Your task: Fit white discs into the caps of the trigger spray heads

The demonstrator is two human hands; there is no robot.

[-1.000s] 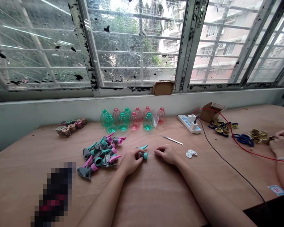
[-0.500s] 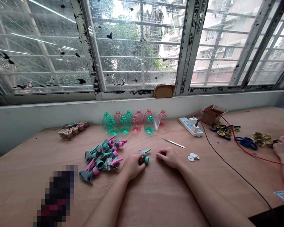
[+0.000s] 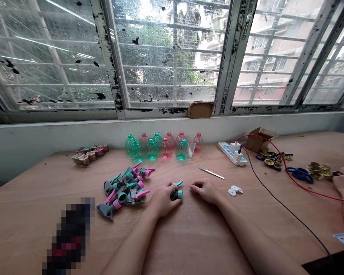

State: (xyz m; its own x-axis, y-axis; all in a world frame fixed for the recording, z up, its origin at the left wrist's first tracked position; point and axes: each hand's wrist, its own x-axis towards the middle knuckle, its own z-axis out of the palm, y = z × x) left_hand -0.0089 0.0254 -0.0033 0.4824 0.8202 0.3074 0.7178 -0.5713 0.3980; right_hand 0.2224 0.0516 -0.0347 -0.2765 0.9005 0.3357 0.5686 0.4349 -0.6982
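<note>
A: Head view. What does your left hand [image 3: 164, 198] have?

B: You have a grey-and-teal trigger spray head [image 3: 176, 194] pinched between left thumb and fingers, close above the wooden tabletop [image 3: 189, 240]. Most of its body is hidden under your fingers.

A: Which way does it lie?

B: The visible part runs roughly left to right. Its teal collar [image 3: 180, 194] sticks out on the right of your grip, mouth end facing your right hand [image 3: 205, 190]. The teal trigger lever [image 3: 179, 183] slants up and rightward, above the collar.

A: And the right?

B: Near, across a small gap, not touching the spray head. Fingers curl loosely toward the collar. Nothing shows in them; you cannot tell whether something small sits inside the curl. Left is the nearer hand, being already on the piece; right is the one on the collar side.

A: Surroundings?

B: A heap of spray heads [image 3: 127, 186] lies left of your left hand. White discs [image 3: 232, 192] lie right of your right hand, tweezers [image 3: 211, 173] beyond it. Green and red bottles [image 3: 182, 152] stand upright by the wall.
</note>
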